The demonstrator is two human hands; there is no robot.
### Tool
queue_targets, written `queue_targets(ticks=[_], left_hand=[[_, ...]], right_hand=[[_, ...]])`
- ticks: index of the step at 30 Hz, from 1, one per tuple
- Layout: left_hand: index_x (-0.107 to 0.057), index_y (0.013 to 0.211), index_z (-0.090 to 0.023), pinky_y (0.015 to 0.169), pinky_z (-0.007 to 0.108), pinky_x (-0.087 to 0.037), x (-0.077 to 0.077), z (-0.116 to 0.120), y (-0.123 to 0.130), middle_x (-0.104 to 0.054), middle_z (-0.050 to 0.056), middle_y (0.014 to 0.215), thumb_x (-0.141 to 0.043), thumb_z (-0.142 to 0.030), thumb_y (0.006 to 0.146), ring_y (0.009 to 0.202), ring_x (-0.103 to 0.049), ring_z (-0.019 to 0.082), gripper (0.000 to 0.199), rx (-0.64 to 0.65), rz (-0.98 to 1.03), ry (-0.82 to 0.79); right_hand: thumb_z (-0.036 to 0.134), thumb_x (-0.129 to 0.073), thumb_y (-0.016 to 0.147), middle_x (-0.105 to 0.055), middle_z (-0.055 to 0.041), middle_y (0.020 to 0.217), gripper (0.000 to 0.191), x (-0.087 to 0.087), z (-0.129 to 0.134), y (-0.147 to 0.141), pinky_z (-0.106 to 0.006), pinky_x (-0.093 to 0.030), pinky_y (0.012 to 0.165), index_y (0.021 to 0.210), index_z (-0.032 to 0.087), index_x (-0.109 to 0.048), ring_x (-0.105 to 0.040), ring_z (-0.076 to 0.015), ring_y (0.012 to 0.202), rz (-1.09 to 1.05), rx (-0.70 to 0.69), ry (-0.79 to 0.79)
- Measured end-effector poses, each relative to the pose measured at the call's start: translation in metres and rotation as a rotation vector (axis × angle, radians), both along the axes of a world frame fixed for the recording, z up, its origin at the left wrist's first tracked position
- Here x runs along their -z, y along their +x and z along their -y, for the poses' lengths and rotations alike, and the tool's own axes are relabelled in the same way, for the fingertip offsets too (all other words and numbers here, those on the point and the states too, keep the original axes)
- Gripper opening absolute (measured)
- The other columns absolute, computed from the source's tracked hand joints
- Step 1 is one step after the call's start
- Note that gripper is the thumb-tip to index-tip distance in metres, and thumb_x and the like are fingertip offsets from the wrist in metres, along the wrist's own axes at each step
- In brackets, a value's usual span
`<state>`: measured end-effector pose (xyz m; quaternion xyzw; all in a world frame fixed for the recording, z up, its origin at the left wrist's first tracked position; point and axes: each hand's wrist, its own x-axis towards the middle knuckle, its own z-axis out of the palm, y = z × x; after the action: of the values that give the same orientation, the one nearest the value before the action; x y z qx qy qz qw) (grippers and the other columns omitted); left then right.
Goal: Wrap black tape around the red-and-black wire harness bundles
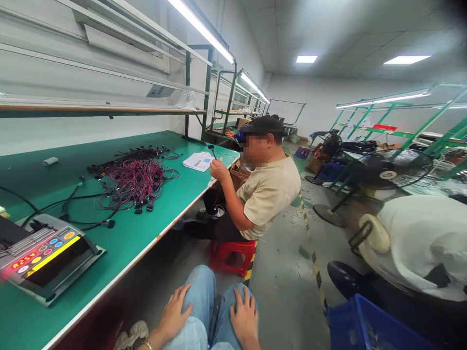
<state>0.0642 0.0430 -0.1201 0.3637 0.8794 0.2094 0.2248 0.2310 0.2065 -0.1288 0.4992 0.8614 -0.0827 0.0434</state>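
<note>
Both of my hands rest on my knees, over blue jeans. My left hand [175,313] lies on the left leg with its fingers spread and holds nothing. On the right knee, my right hand [244,316] is flat, fingers apart, also with nothing in it. To the left is a green-topped table [146,238]. A tangled heap of red and black cables [136,177] lies on it. Nearer, at the table's left, stands a tester box [47,257] with coloured buttons and a lit red display. Black leads [87,223] with connectors run beside it.
A person [270,189] in a beige shirt sits on a red stool [233,255], holding a small cable. Papers [198,161] lie on the table near that person. At the right are a blue crate [365,321], a white-covered pile [423,243] and black fans [390,172].
</note>
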Motion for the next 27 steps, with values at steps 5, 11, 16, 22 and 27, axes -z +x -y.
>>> queue_targets(ticks=[5, 11, 16, 22, 27], left_hand=[[-0.031, 0.131, -0.019, 0.103, 0.03, -0.023, 0.0045, 0.0004, 0.0, -0.039, 0.005, 0.132, -0.032, -0.034, 0.077, 0.121, -0.035, 0.017, 0.056, 0.024, 0.047, 0.008], [-0.03, 0.131, -0.022, 0.103, 0.031, -0.024, 0.0058, 0.0001, 0.001, -0.037, 0.003, 0.134, -0.034, -0.033, 0.077, 0.122, -0.033, 0.019, 0.056, -0.001, 0.065, -0.016], [-0.03, 0.131, -0.024, 0.101, 0.031, -0.027, 0.0015, 0.0001, 0.0016, -0.037, 0.003, 0.134, -0.035, -0.033, 0.076, 0.121, -0.034, 0.02, 0.056, -0.019, 0.078, -0.041], [-0.031, 0.13, -0.021, 0.102, 0.033, -0.025, 0.0041, 0.0023, 0.0019, -0.036, 0.005, 0.134, -0.033, -0.033, 0.077, 0.122, -0.032, 0.02, 0.054, -0.021, 0.095, 0.013], [-0.032, 0.13, -0.021, 0.103, 0.032, -0.023, 0.0018, 0.0025, 0.0017, -0.037, 0.005, 0.133, -0.034, -0.033, 0.077, 0.122, -0.032, 0.019, 0.054, -0.014, 0.095, 0.018]], right_hand=[[0.026, -0.032, 0.078, -0.031, -0.0038, 0.137, 0.047, 0.0007, -0.0001, 0.0012, -0.043, -0.034, 0.095, 0.124, 0.031, -0.04, -0.031, -0.0279, 0.124, -0.011, -0.004, 0.006], [0.026, -0.031, 0.079, -0.031, -0.0043, 0.137, 0.046, 0.0061, -0.0003, 0.0023, -0.042, -0.033, 0.096, 0.124, 0.03, -0.04, -0.032, -0.0269, 0.123, -0.003, -0.022, 0.028], [0.027, -0.031, 0.079, -0.031, -0.0046, 0.137, 0.046, 0.0024, 0.0, 0.0012, -0.044, -0.036, 0.093, 0.125, 0.031, -0.04, -0.033, -0.0283, 0.122, 0.015, -0.023, 0.013], [0.026, -0.032, 0.079, -0.031, -0.005, 0.137, 0.046, 0.0006, 0.0004, 0.0016, -0.042, -0.035, 0.094, 0.125, 0.03, -0.04, -0.033, -0.0277, 0.122, 0.016, -0.023, 0.022], [0.027, -0.032, 0.079, -0.031, -0.0044, 0.137, 0.046, -0.0013, 0.0022, -0.0008, -0.042, -0.035, 0.094, 0.124, 0.031, -0.04, -0.033, -0.0273, 0.122, 0.016, -0.037, 0.028]])
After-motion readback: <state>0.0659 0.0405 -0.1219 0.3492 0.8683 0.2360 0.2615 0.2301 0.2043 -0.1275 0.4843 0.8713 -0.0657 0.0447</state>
